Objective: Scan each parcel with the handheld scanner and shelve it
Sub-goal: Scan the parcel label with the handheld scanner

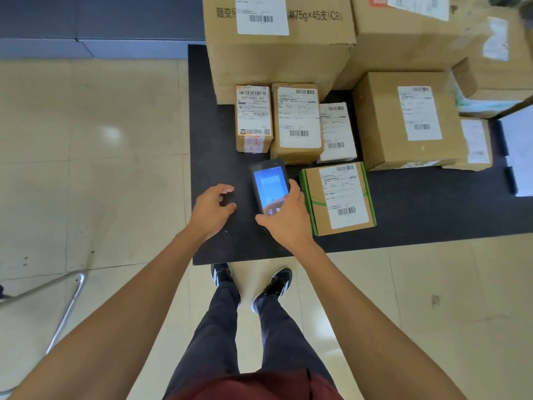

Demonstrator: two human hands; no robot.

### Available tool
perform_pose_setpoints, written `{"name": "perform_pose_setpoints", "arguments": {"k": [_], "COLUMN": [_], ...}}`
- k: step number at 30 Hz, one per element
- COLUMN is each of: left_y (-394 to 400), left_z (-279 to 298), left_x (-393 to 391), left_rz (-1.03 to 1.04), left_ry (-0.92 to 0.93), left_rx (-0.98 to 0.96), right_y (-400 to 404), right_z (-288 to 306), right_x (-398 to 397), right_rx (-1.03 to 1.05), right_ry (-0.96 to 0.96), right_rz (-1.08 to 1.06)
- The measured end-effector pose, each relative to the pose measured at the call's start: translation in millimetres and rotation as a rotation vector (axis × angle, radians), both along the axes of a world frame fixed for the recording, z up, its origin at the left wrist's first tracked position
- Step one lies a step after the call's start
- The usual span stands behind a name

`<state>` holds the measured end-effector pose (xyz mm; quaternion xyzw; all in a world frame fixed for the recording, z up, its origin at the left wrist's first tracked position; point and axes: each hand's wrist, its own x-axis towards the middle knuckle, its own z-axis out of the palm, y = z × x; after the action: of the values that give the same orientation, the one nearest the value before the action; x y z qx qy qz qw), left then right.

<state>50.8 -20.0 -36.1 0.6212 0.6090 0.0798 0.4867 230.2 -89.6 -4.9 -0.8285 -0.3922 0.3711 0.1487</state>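
Right hand (284, 220) grips the scanner (269, 187) by its lower end, thumb and fingers on its two long edges, screen lit and facing up over the black counter (418, 209). Left hand (212, 207) hovers at 9 o'clock of it, fingers loosely curled, holding nothing. Parcels lie unscanned from 12 to 3 o'clock; the green-edged box (337, 197) sits nearest. Risk: the end-only grip may let the scanner tip or slip.

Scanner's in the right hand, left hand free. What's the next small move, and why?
Probably lift the handheld scanner clear of the black table and aim it at the barcode on the green-taped parcel. The right hand grips the scanner, its screen lit, and that parcel lies just beside it, label up. The left hand hovers loosely curled, holding nothing, free to steady the parcel.
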Motion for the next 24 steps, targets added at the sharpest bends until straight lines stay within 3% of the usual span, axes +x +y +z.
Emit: {"name": "perform_pose_setpoints", "arguments": {"k": [9, 16, 24], "left_y": [-17.4, -40.9, -62.1], "left_z": [9.2, 11.7, 20.0], "left_x": [75.2, 128.6, 154.0], "left_rz": [-0.394, -0.527, -0.642], "left_ry": [0.066, 0.088, 0.266], "left_rx": [0.200, 0.244, 0.409], "right_y": [-57.6, -100.7, -134.3], "right_z": [29.0, 47.7, 56.5], "right_x": [68.4, 118.3, 151.3], "right_rx": [0.062, 0.064, -0.030], "right_ry": [0.001, 0.048, 0.118], "right_rz": [-0.092, -0.139, -0.113]}}
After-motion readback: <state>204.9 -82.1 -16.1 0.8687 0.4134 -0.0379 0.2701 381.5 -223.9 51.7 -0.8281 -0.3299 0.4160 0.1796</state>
